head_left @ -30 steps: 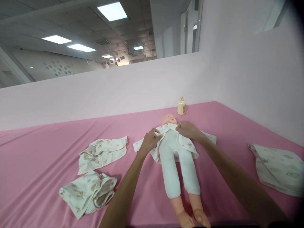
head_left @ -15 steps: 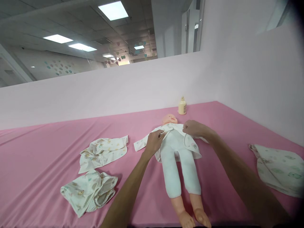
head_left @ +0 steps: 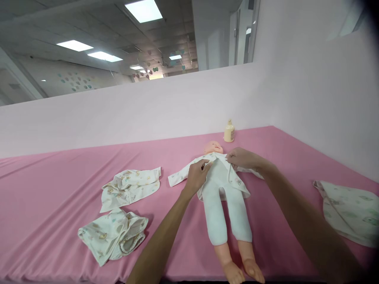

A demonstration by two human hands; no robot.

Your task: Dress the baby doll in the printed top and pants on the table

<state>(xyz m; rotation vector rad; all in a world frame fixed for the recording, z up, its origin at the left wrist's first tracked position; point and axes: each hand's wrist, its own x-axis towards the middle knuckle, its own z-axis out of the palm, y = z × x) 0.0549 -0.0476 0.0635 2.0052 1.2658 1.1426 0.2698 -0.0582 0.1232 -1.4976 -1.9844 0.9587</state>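
Note:
A baby doll (head_left: 222, 221) lies on its back on the pink sheet, head away from me and bare feet at the near edge. Its body and legs are white. A white printed baby shirt (head_left: 237, 182) is on its arms, hanging apart at the front. My left hand (head_left: 197, 173) pinches the shirt's left front edge by the chest. On the other side, my right hand (head_left: 241, 157) has its fingers closed on the opposite edge, near the doll's neck. The fingertips of both hands are partly hidden by cloth.
A cream pump bottle (head_left: 229, 132) stands behind the doll's head. To the left lie a printed baby top (head_left: 130, 187) and a bunched printed garment (head_left: 114, 234). A folded printed cloth (head_left: 351, 211) is at the far right. White walls (head_left: 127, 118) border the pink sheet (head_left: 59, 197).
My left hand has moved a little right and up across the doll's chest, drawing the shirt's left edge inward. My right hand keeps its grip near the neck. The view has shifted slightly.

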